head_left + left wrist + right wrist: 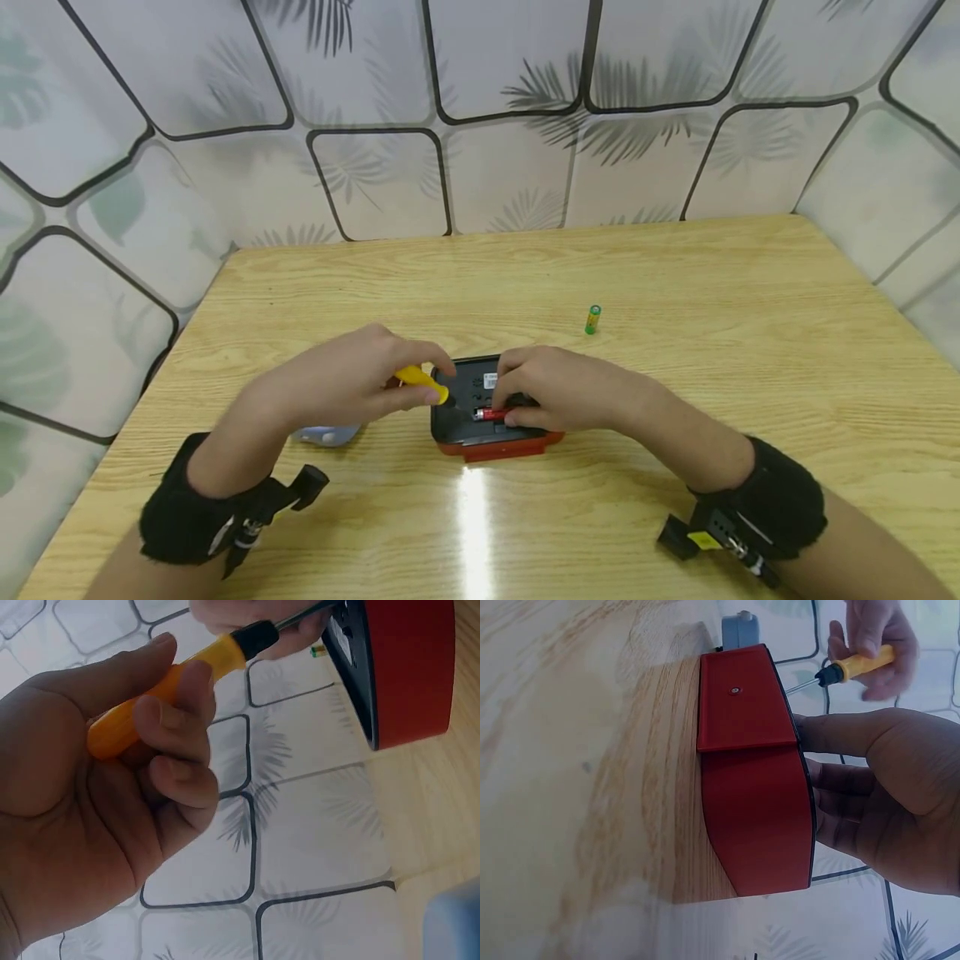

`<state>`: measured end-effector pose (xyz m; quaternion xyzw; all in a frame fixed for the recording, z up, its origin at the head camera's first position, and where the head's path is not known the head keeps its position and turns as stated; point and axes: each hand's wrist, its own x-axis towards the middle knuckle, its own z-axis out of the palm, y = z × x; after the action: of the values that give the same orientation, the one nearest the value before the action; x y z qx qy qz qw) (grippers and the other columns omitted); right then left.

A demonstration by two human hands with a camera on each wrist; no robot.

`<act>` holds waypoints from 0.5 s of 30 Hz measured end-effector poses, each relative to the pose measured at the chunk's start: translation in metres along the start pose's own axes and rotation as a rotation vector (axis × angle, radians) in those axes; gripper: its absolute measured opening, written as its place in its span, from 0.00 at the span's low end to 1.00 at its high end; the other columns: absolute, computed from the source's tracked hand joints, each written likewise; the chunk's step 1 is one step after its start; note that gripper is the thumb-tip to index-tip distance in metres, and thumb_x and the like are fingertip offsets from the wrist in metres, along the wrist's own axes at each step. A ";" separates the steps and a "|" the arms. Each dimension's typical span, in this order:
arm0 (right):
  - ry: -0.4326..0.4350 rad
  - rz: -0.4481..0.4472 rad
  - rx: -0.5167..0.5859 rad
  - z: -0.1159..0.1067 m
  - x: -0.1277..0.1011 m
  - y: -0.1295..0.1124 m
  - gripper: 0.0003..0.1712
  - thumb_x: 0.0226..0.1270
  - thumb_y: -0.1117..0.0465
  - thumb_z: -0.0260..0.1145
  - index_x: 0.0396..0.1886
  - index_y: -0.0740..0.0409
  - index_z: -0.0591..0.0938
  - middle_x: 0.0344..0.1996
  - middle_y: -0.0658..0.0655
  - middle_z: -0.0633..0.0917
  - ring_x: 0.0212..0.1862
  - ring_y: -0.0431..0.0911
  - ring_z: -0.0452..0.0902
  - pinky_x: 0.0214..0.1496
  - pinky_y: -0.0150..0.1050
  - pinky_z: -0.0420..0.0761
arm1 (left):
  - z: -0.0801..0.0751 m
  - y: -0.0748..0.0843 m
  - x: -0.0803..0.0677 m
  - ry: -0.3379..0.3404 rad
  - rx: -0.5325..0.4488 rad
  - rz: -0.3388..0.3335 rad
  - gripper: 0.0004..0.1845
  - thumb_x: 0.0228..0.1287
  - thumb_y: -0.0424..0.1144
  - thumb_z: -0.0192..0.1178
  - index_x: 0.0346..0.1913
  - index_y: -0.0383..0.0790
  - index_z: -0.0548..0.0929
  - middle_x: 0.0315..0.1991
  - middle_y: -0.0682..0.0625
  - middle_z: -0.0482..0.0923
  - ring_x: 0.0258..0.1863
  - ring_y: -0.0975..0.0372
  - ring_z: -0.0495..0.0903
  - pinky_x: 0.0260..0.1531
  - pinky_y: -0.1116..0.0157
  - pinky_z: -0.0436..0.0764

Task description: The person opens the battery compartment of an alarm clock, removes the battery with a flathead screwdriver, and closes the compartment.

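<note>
My left hand (348, 379) holds a screwdriver (422, 381) by its yellow handle, fingers curled round it. A black collar and thin metal shaft (300, 615) show in the left wrist view; the shaft points at the black face of a red box-shaped device (504, 450). In that face lies a red battery (489, 413), its left end near the screwdriver's tip. My right hand (558, 387) pinches the battery's right part between thumb and fingers, which hide some of it. In the right wrist view those fingers reach over the device's black edge.
A green-and-yellow battery (592, 320) stands on the wooden table (675, 333) behind the device to the right. Left of the device, partly under my left hand, lies a light blue object (330, 435). A patterned wall covering (510, 175) rises behind the table.
</note>
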<state>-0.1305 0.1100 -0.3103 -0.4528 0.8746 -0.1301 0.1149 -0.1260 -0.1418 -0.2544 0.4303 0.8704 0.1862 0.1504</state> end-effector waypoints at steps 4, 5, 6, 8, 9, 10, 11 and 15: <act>0.016 -0.016 0.011 0.001 0.000 0.001 0.08 0.61 0.55 0.66 0.39 0.48 0.84 0.40 0.46 0.79 0.42 0.39 0.74 0.48 0.35 0.77 | 0.009 0.006 0.009 0.093 -0.050 0.043 0.13 0.65 0.46 0.57 0.49 0.48 0.71 0.15 0.61 0.69 0.13 0.73 0.66 0.18 0.73 0.71; 0.019 -0.019 0.014 0.001 0.000 0.001 0.08 0.61 0.55 0.66 0.39 0.48 0.84 0.40 0.46 0.79 0.42 0.39 0.74 0.47 0.34 0.77 | 0.012 0.007 0.011 0.119 -0.051 0.062 0.12 0.65 0.46 0.57 0.47 0.47 0.70 0.15 0.61 0.68 0.12 0.72 0.64 0.17 0.73 0.69; 0.022 -0.022 0.016 0.001 0.000 0.001 0.08 0.61 0.55 0.66 0.39 0.48 0.84 0.40 0.46 0.79 0.41 0.39 0.74 0.45 0.33 0.77 | 0.015 0.007 0.014 0.145 -0.053 0.083 0.12 0.66 0.47 0.56 0.46 0.47 0.70 0.14 0.60 0.66 0.12 0.72 0.63 0.16 0.74 0.68; 0.024 -0.026 0.022 0.002 0.000 0.001 0.08 0.61 0.55 0.66 0.40 0.49 0.84 0.40 0.46 0.79 0.41 0.38 0.73 0.43 0.31 0.77 | 0.020 0.009 0.018 0.179 -0.047 0.121 0.10 0.66 0.47 0.56 0.44 0.47 0.70 0.15 0.60 0.67 0.12 0.71 0.63 0.16 0.74 0.67; 0.025 -0.027 0.022 0.002 0.000 0.001 0.08 0.61 0.55 0.66 0.40 0.49 0.84 0.40 0.46 0.79 0.40 0.38 0.73 0.43 0.31 0.77 | 0.021 0.009 0.019 0.191 -0.038 0.133 0.10 0.66 0.47 0.55 0.43 0.47 0.70 0.16 0.60 0.67 0.13 0.71 0.63 0.16 0.75 0.67; 0.025 -0.028 0.021 0.002 0.000 0.001 0.08 0.61 0.55 0.66 0.40 0.49 0.84 0.40 0.46 0.79 0.40 0.38 0.73 0.42 0.30 0.77 | 0.022 0.010 0.019 0.200 -0.028 0.139 0.10 0.66 0.47 0.56 0.42 0.48 0.70 0.17 0.60 0.68 0.13 0.71 0.64 0.16 0.75 0.68; 0.024 -0.028 0.019 0.002 0.000 0.001 0.08 0.61 0.55 0.66 0.40 0.49 0.84 0.40 0.46 0.79 0.40 0.38 0.73 0.42 0.30 0.77 | 0.021 0.010 0.019 0.208 -0.016 0.142 0.09 0.66 0.47 0.56 0.42 0.48 0.71 0.17 0.61 0.69 0.14 0.71 0.64 0.17 0.75 0.68; 0.019 -0.019 0.009 0.002 0.000 0.001 0.08 0.61 0.54 0.66 0.39 0.48 0.84 0.40 0.46 0.79 0.41 0.38 0.73 0.45 0.32 0.77 | 0.016 0.009 0.014 0.209 0.030 0.135 0.08 0.64 0.47 0.58 0.37 0.49 0.73 0.21 0.62 0.74 0.17 0.74 0.70 0.20 0.75 0.73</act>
<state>-0.1307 0.1107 -0.3128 -0.4591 0.8708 -0.1395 0.1074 -0.1213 -0.1225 -0.2663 0.4684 0.8530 0.2267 0.0398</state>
